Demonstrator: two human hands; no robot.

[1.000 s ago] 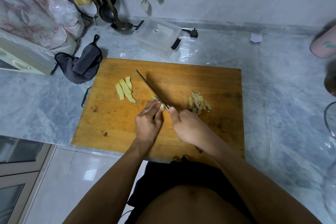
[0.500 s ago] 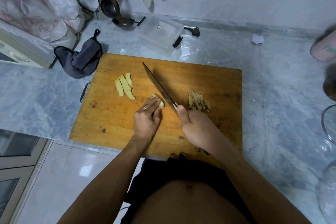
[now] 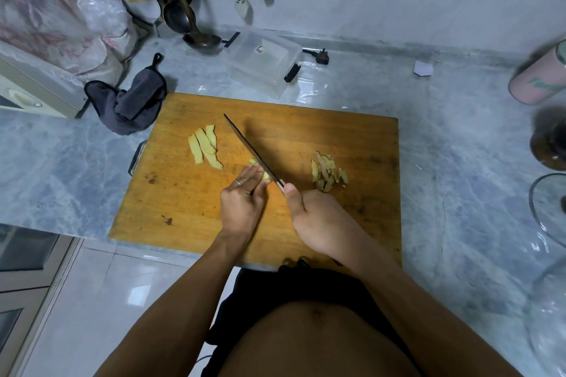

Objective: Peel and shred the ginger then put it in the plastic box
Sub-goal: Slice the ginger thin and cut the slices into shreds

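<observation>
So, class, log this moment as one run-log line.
stage: slicing ginger | left hand: holds ginger piece on cutting board | right hand: grips knife | plastic box: no ginger visible

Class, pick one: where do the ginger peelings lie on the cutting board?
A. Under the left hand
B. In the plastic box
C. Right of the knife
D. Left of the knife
C: the peelings lie on the board right of the knife.
</observation>
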